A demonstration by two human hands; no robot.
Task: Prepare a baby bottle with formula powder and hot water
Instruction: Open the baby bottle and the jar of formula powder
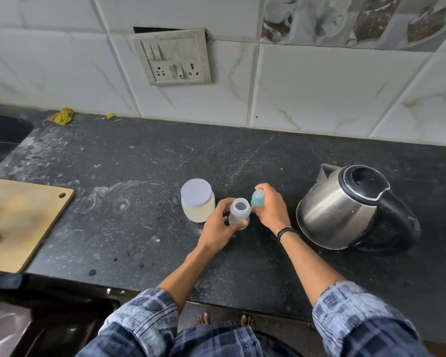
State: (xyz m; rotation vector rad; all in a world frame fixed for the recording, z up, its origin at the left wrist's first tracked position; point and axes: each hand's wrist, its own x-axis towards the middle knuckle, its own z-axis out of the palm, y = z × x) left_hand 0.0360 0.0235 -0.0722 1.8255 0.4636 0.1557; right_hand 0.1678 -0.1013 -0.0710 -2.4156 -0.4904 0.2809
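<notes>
The left grip (220,225) curls round the baby bottle (239,211), steadying it upright on the counter (139,163), while the right grip (269,210), just beside, pinches the teal teat cap (257,198) clear of the bottle's open mouth (ready for powder), the lidded formula jar (197,200) just left of both.

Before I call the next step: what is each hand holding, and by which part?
Left hand grips the small clear plastic baby bottle around its body; right hand holds the teal translucent bottle cap by its sides.
</notes>
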